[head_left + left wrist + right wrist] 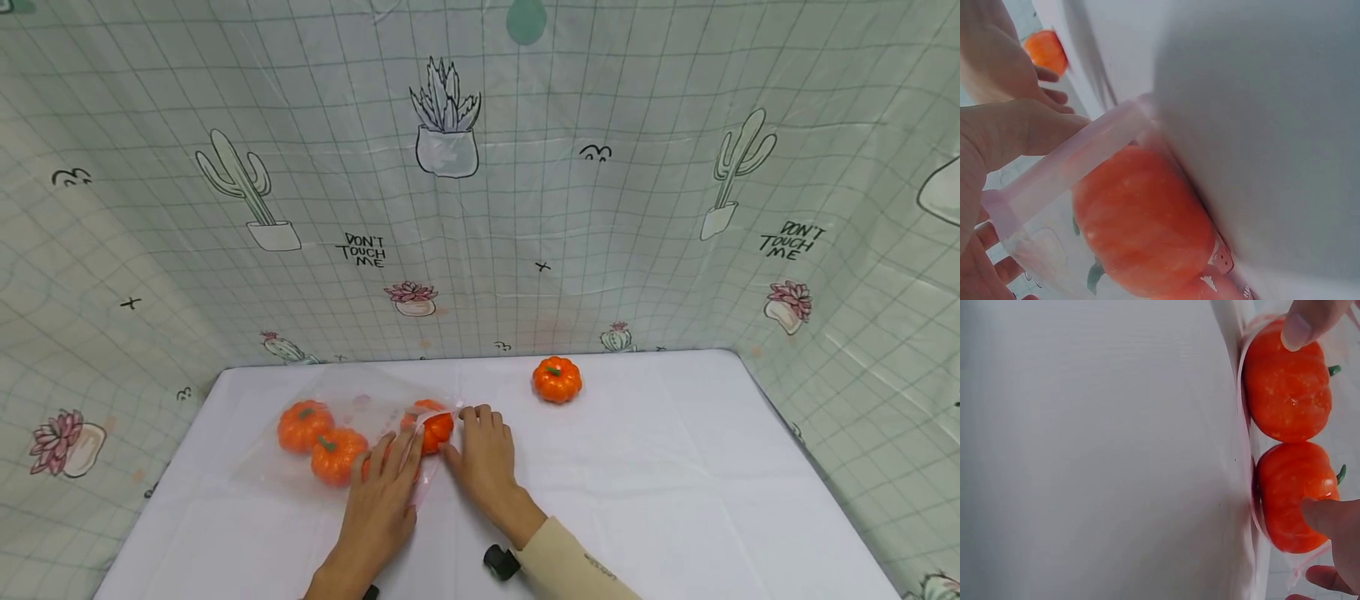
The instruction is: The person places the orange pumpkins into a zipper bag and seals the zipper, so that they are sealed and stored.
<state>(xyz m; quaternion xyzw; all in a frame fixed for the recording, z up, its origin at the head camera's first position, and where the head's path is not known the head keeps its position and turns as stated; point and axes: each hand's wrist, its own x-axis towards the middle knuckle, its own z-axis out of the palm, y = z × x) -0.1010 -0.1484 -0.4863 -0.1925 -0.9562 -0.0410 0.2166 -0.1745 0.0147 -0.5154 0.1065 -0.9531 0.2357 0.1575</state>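
Observation:
A clear plastic bag (262,475) with a pink rim lies on the table with several small orange toy pumpkins in it. My left hand (378,500) lies over the bag near its mouth. In the left wrist view its thumb (1054,128) bears on the pink rim (1072,156), with the fingers on the other side. My right hand (487,458) is at the mouth, its thumb on the front of a pumpkin (1291,478) and its fingers by the far rim. Beside that one, a second pumpkin (1288,394) sits under my left thumb.
Another pumpkin (557,380) stands outside the bag at the back of the white-covered table (637,483). A cloth (510,208) printed with cacti hangs behind and at both sides. A small black object (501,562) is by my right sleeve.

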